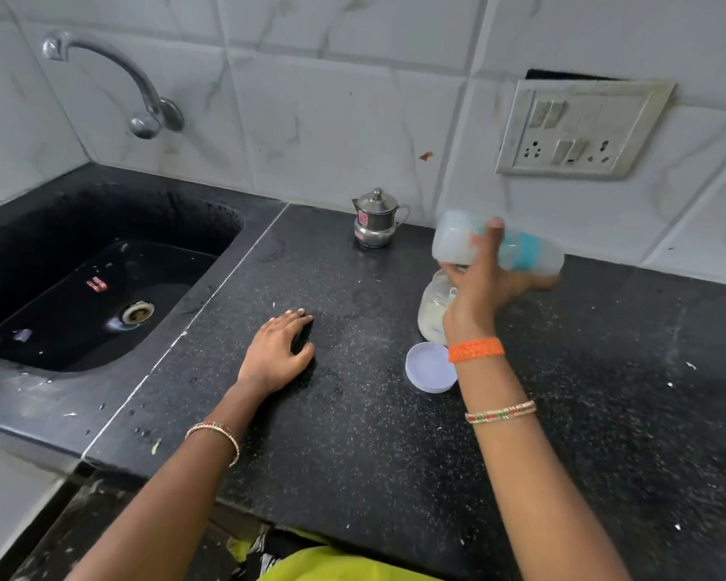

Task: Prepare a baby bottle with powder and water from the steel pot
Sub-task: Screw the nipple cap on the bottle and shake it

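- Starting at the far left, the black sink (80, 287) sits sunk into the bench (353, 434), with a steel drain (137, 312) in its wet floor and a few scraps lying beside it.
- Above it, a curved steel tap (114, 77) comes out of the white tiled wall (332, 111).
- Next across, the left hand (279, 350) lies palm down on the dark speckled bench, fingers spread and relaxed, gripping nothing; a thin bangle (214, 438) circles that forearm.
- Further back, near the wall, the small steel pot (376, 220) stands upright with its lid on, well apart from both hands.
- Down front, a pale round lid (430, 368) lies flat on the bench, just beside the right wrist.
- Behind it, a clear jar (434, 312) with white powder in its lower part stands upright, partly hidden by the right hand.
- Now the right hand (478, 283): it is up off the bench, fingers wrapped round the baby bottle (499, 245), which is tipped nearly sideways above the jar and blurred with motion; its contents look milky, with a teal band toward the right end.
- An orange band (476, 350) and beaded bangles (499, 413) sit on the right forearm.
- Far right on the wall, a grimy switch and socket plate (579, 127).
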A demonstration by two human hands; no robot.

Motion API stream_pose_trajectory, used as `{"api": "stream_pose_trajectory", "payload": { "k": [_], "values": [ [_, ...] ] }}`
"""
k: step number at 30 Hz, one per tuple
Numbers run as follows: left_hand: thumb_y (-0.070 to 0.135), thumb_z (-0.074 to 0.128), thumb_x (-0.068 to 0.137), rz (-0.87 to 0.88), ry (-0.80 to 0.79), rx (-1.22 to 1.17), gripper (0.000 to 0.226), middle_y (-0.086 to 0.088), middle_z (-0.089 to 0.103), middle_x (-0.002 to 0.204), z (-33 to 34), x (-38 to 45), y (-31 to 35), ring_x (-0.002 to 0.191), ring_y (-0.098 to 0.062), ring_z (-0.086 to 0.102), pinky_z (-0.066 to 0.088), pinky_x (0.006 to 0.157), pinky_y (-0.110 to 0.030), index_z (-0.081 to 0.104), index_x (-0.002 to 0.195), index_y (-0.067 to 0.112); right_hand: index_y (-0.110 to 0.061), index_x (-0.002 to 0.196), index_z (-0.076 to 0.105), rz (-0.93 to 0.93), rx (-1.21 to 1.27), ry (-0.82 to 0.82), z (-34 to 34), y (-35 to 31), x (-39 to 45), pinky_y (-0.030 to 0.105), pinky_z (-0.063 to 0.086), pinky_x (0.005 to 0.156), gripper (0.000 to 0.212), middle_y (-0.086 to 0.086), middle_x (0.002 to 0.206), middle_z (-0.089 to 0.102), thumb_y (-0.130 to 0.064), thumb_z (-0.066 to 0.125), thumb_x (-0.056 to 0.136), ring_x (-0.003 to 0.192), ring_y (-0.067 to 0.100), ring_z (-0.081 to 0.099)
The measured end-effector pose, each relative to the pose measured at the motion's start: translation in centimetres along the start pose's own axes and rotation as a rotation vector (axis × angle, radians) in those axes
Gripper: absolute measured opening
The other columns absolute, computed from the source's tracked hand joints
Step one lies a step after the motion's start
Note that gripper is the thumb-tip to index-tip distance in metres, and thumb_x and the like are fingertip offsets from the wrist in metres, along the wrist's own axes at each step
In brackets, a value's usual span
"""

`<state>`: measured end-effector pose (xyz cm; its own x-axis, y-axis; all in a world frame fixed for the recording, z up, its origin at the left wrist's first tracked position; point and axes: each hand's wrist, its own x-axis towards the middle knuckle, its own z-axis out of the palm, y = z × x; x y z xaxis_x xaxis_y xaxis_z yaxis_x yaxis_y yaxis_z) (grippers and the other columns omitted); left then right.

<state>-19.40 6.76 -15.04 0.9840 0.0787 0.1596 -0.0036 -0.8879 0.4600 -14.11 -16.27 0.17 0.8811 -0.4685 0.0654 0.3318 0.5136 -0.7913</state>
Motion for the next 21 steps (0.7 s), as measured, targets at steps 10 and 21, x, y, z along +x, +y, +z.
{"api": "stream_pose_trajectory", "payload": {
  "k": [10, 21],
  "values": [
    [0.045, 0.038, 0.078, -0.002, -0.015, -0.011, 0.066, -0.004, 0.043, 0.147, -0.1, -0.1, -0.1, 0.138, -0.019, 0.034, 0.020, 0.116, -0.035, 0.049, 0.136, 0.016, -0.027, 0.147, 0.003, -0.067, 0.018, 0.048, 2.2, -0.8, 0.8, 0.063, 0.054, 0.078, 0.104, 0.011, 0.137, 0.044, -0.020, 0.078, 0.075, 0.098, 0.019, 0.067],
    [0.048, 0.035, 0.072, 0.000, -0.010, -0.062, 0.072, -0.005, 0.045, 0.145, -0.3, -0.2, -0.2, 0.137, -0.019, 0.035, 0.022, 0.115, -0.036, 0.052, 0.134, 0.015, -0.018, 0.123, 0.045, 0.402, -0.141, -0.549, -0.1, 0.5, -0.1, 0.047, 0.059, 0.061, 0.063, 0.002, 0.106, 0.064, -0.020, 0.081, 0.071, 0.098, 0.020, 0.066]
  ]
}}
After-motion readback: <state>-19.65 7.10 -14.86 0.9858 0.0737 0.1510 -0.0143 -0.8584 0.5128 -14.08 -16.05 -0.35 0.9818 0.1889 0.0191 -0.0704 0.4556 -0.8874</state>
